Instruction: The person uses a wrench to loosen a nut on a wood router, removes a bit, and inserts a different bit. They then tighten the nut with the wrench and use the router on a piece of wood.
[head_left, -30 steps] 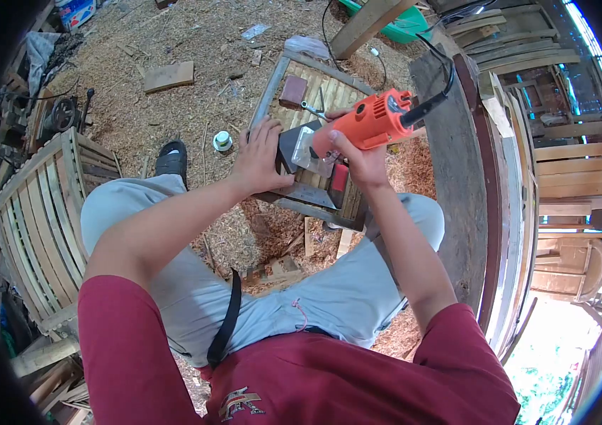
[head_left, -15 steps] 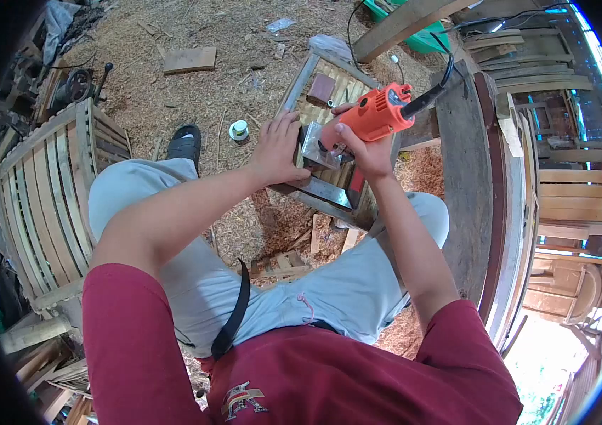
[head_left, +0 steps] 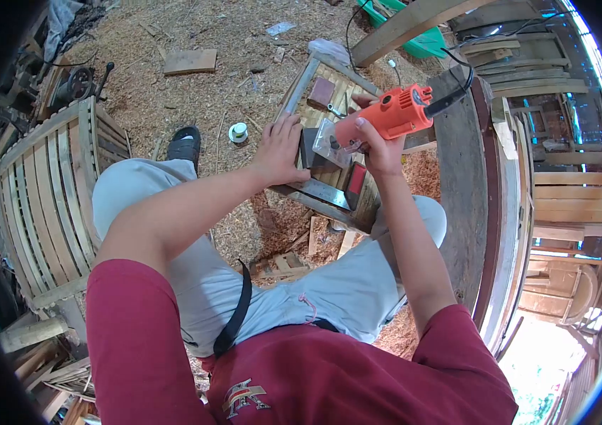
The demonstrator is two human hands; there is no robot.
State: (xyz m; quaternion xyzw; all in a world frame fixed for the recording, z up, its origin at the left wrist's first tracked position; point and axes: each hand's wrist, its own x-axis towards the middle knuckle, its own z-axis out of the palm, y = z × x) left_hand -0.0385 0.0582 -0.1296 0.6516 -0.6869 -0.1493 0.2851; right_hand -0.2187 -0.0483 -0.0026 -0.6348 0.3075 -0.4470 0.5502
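Note:
My right hand point(head_left: 379, 145) is wrapped round an orange trim router point(head_left: 393, 117), which is tilted, with its clear plastic base point(head_left: 331, 145) facing left. That base overlaps the right side of a dark wooden block point(head_left: 309, 147) in this view. My left hand point(head_left: 280, 150) grips the block from the left, with the thumb at its near end and the fingers toward its far end. Close by the thumb lies a try square with a metal blade point(head_left: 321, 191) and a red-and-black handle point(head_left: 356, 180). All of this is over a small slatted wooden table point(head_left: 306, 76).
On the table's far part are a reddish-brown block point(head_left: 321, 92) and a small wrench point(head_left: 335, 110). A white-and-green cup point(head_left: 238, 132) stands on the shaving-covered floor. The router's black cord point(head_left: 460, 92) runs over a plank bench point(head_left: 464, 177) at right. A slatted crate point(head_left: 46, 205) stands at left.
My right hand has drawn the router to the right, so more of the dark block and the square's red handle shows. My left hand has stayed in place.

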